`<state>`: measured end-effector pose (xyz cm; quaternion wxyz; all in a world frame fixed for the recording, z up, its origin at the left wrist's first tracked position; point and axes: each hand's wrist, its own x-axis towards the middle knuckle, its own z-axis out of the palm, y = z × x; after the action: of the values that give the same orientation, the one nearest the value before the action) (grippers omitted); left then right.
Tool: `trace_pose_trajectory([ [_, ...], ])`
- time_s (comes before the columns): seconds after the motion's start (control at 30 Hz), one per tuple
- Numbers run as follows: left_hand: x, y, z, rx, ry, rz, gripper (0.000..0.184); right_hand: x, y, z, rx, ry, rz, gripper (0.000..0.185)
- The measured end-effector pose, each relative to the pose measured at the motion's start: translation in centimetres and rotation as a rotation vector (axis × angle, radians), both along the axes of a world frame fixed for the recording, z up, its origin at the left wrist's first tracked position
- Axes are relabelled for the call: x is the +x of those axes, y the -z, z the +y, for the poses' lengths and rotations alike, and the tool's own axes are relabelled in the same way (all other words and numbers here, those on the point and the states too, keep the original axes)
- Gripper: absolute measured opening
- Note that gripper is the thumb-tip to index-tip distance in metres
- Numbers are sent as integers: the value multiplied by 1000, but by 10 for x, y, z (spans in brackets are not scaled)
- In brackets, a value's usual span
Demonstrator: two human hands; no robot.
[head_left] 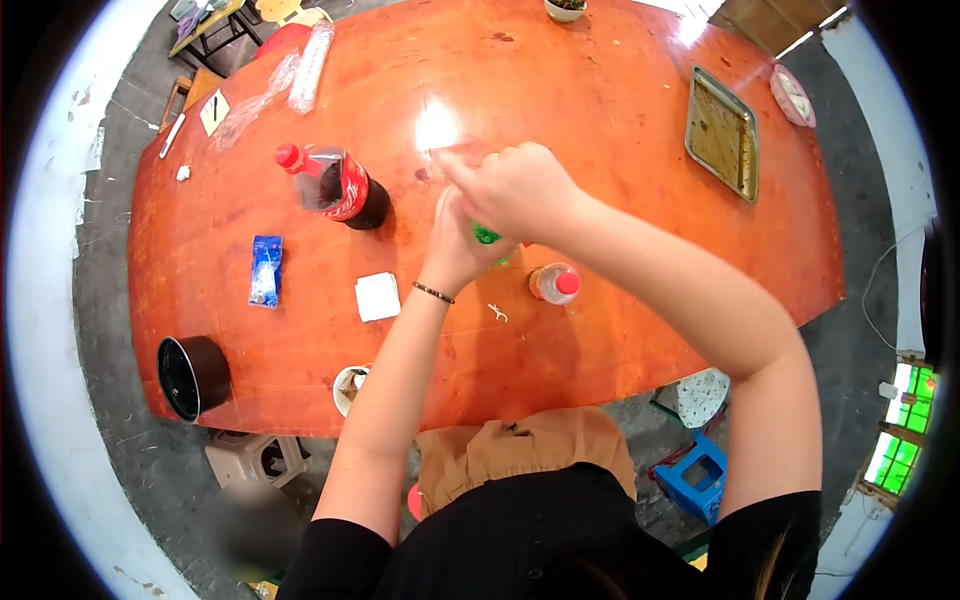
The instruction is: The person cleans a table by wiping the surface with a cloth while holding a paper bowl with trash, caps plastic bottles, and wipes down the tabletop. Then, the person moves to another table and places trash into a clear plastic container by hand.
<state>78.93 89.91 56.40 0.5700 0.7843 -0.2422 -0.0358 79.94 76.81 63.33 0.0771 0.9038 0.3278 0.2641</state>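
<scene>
My left hand [462, 240], with a beaded bracelet on its wrist, is closed around a green object [486, 234] mostly hidden by the fingers. Over it crosses my right hand [525, 185], its fingers curled in above the left thumb; whatever they grip is hidden. A cola bottle [352, 192] with a red cap, part full, tilts in the view to the left of my hands. Just below them is a small clear bottle [553, 284] with a red cap. A white napkin stack [377, 297] and a small white floss pick [497, 312] lie nearby.
On the orange table [620, 130] are a blue packet [266, 271], a black pot [193, 377], a cup [350, 388] by my left forearm, and a metal tray [723, 133] at right. Plastic wrap [311, 68] lies far left. A blue stool [693, 478] stands below the near edge.
</scene>
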Motion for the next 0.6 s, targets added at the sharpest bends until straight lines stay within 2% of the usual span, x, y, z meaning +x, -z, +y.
trace_pose_trajectory([
  [0.03, 5, 8, 3, 108, 2, -143, 68, 3, -1, -5, -30, -71, 43, 46],
  [0.13, 6, 24, 1, -14, 26, 46, 72, 11, -3, -16, -126, -279, 174, 44],
  [0.23, 6, 42, -5, 107, -133, -81, 72, 4, 0, 6, -66, 120, 283, 52],
  [0.33, 2, 43, -13, 87, -235, -110, 72, -2, -7, 33, -21, 516, 488, 48],
  [0.37, -1, 42, -14, 65, -248, -125, 72, -4, -14, 36, 22, 583, 602, 42],
  [0.47, -5, 38, -16, 104, -266, -246, 72, -15, -11, 24, 110, 491, 536, 37],
  [0.57, -10, 23, -2, 105, -367, -239, 70, -42, -31, -1, 573, 491, 750, 37],
  [0.6, -2, 26, 7, 103, -411, -246, 70, -52, -27, -12, 546, 520, 683, 40],
])
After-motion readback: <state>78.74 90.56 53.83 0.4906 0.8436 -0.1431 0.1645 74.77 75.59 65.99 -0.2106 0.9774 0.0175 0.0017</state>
